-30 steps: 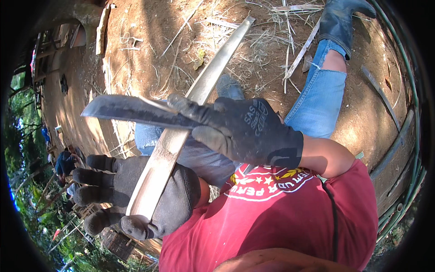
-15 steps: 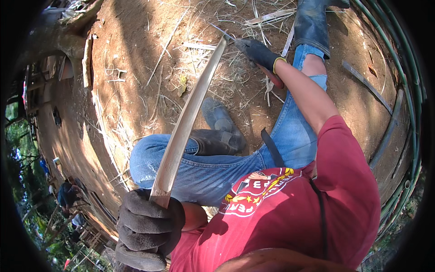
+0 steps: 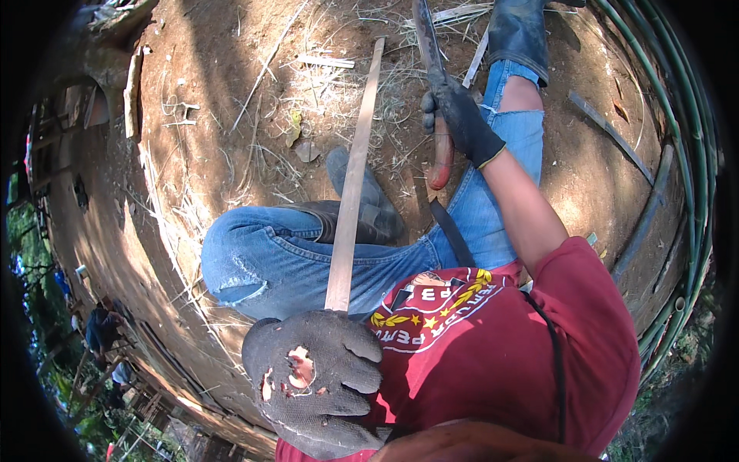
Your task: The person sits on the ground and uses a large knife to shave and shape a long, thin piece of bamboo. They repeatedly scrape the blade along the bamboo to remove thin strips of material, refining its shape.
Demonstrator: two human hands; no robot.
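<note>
Pale split bamboo strip [image 3: 352,185] is gripped at its near end by the left hand [image 3: 315,377], closed in a torn dark glove; the strip runs across the jeans-clad knee to the straw-littered dirt ground [image 3: 231,92]. A long-bladed knife with reddish wooden handle [image 3: 433,92] is clasped by the gloved right hand [image 3: 460,115], beyond the knee.

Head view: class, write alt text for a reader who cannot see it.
A seated person's gloved left hand grips the near end of a long bamboo strip, while the gloved right hand holds a red-handled machete out over straw-strewn dirt ground.
</note>
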